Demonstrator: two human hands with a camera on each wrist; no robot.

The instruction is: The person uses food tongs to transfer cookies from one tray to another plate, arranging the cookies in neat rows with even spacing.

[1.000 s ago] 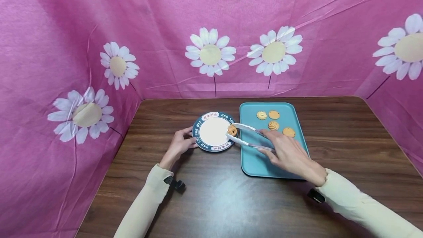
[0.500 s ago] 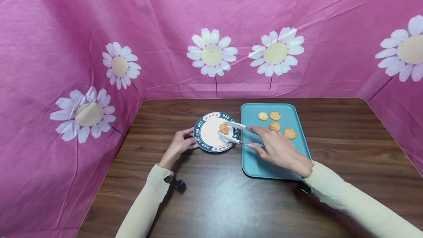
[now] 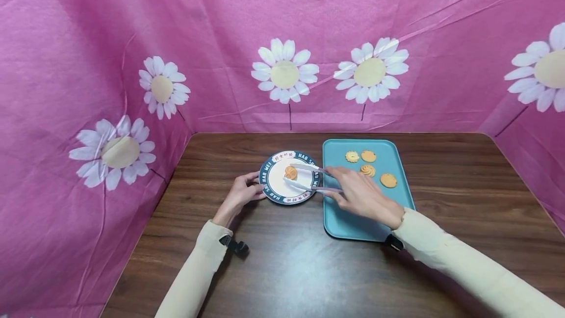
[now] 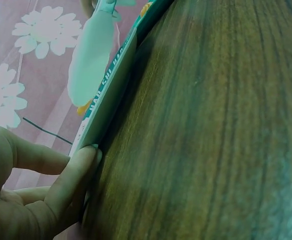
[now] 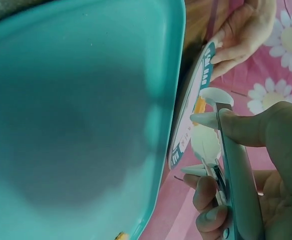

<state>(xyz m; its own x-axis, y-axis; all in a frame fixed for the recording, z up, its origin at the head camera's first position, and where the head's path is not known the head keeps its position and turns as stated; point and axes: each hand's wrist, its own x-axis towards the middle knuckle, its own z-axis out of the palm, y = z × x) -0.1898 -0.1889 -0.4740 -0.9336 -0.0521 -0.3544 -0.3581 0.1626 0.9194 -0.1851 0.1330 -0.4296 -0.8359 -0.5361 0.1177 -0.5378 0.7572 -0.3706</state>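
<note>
Gripping plate (image 3: 279,184) left, tongs (image 5: 240,180) right, hands (image 3: 241,192) flank cookie (image 3: 290,172) at tongs' tips.

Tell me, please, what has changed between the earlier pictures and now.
The right hand has moved left with the tongs, bringing one cookie from the right rim of the plate to its white middle; I cannot tell if it is released. The left hand still holds the plate's left edge, and four other cookies remain on the tray.
</note>
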